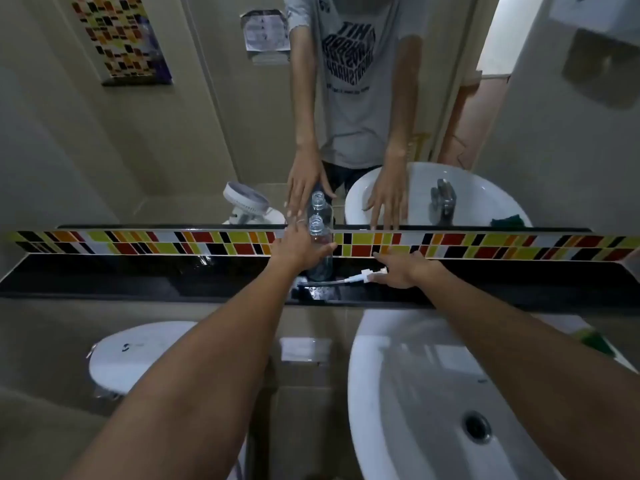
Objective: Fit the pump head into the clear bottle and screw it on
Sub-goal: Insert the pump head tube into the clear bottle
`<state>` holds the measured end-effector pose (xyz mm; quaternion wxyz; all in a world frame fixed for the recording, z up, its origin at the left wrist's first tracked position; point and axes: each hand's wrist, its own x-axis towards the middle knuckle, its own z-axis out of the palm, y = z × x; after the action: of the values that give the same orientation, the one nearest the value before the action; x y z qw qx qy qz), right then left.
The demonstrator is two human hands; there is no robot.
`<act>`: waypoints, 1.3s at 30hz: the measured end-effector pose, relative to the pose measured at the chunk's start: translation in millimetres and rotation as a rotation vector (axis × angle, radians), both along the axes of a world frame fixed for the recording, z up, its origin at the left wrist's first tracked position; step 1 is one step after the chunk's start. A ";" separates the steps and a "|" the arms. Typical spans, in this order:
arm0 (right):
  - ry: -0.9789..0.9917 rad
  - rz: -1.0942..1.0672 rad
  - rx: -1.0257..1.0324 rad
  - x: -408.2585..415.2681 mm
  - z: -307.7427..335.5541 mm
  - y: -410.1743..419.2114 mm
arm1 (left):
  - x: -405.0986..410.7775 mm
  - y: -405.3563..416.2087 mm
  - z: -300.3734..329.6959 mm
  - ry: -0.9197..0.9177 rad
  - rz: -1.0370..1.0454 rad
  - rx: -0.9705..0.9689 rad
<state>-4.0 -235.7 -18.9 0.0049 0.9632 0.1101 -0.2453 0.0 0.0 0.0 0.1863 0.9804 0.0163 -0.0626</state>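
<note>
A clear bottle (pixel 320 251) stands upright and uncapped on the black shelf (pixel 138 278) below the mirror. My left hand (pixel 298 249) reaches it from the left, fingers spread and the thumb at its side, not closed around it. The white pump head (pixel 363 274) lies flat on the shelf to the right of the bottle, its thin tube pointing left. My right hand (pixel 398 270) hovers over its right end, fingers apart and just touching it.
A white basin (pixel 398 393) with a drain sits below the shelf on the right. A white round lid (pixel 135 358) lies at the lower left. A coloured tile strip (pixel 485 244) backs the shelf, with the mirror above.
</note>
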 end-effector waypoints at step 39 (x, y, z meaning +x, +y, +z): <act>-0.012 -0.384 1.041 -2.1 36.0 -31.6 | -7.8 -8.0 -12.6 0.015 0.075 -0.628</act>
<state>-6.1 -267.3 17.1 -0.5160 0.8425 0.0391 -0.1496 -7.8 -8.0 -12.6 0.4820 0.8731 0.0337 -0.0649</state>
